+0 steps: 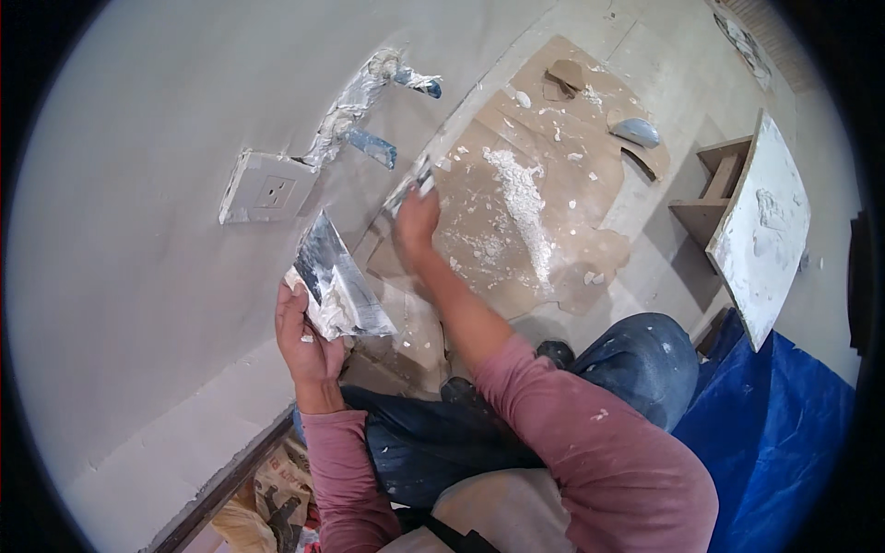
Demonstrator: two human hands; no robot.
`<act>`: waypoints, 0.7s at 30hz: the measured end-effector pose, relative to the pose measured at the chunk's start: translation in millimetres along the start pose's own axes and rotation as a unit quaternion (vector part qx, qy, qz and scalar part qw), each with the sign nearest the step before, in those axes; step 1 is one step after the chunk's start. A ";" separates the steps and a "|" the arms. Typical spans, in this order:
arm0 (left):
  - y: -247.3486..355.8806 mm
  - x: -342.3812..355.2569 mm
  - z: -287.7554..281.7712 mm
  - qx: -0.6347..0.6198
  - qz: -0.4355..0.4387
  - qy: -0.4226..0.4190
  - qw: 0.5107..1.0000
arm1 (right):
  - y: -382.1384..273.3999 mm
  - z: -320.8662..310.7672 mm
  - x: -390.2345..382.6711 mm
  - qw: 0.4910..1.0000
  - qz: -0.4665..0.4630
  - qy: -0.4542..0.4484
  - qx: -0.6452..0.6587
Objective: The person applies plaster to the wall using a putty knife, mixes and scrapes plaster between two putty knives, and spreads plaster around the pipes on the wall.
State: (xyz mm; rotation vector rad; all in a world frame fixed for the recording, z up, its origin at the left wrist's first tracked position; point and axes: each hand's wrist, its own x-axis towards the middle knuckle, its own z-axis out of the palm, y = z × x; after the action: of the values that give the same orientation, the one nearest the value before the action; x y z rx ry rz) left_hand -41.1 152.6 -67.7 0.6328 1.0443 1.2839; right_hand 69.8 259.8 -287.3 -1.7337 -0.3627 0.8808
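My left hand (310,336) grips a wide metal putty knife (337,272), its blade smeared with white plaster and held in front of the wall. Farther forward, my right hand (418,219) is closed around a narrower putty knife (400,195), low by the foot of the wall; its handle is mostly hidden in my fingers. Above my hands, rough white plaster (346,112) fills a channel in the wall. Two blue pipe stubs, the upper one (420,84) and the lower one (371,147), stick out of it. A white wall socket (269,189) sits at the channel's lower end.
Brown cardboard (590,184), strewn with spilled plaster (523,198) and scraps, covers the floor ahead. On the right stands a wooden stand with a plaster-stained white board (763,230). A blue tarp (774,429) lies at lower right, and bags (277,484) sit at lower left.
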 end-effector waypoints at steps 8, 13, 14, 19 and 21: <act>2.7 -2.8 7.8 0.001 -0.002 0.001 1.000 | 18.7 30.2 106.5 0.994 0.100 -0.030 0.025; -4.8 6.4 17.9 -0.001 -0.005 -0.022 1.000 | 9.6 22.7 139.2 0.990 0.111 -0.057 0.060; -5.2 6.4 15.9 0.003 -0.002 -0.017 1.000 | 3.3 22.5 118.6 0.997 0.046 -0.046 0.031; 2.5 -7.1 3.2 0.015 -0.003 0.023 1.000 | -78.0 19.5 -42.2 0.981 -0.180 -0.036 0.068; -2.7 -3.7 13.5 0.010 -0.005 0.013 1.000 | -72.5 10.5 -51.4 0.972 -0.234 -0.003 0.002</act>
State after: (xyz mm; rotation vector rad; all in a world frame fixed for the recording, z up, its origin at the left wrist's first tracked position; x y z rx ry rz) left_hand -27.7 150.6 -63.2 0.6273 1.0803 1.2780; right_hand 40.8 259.8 -202.6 -1.5470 -0.7379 0.5406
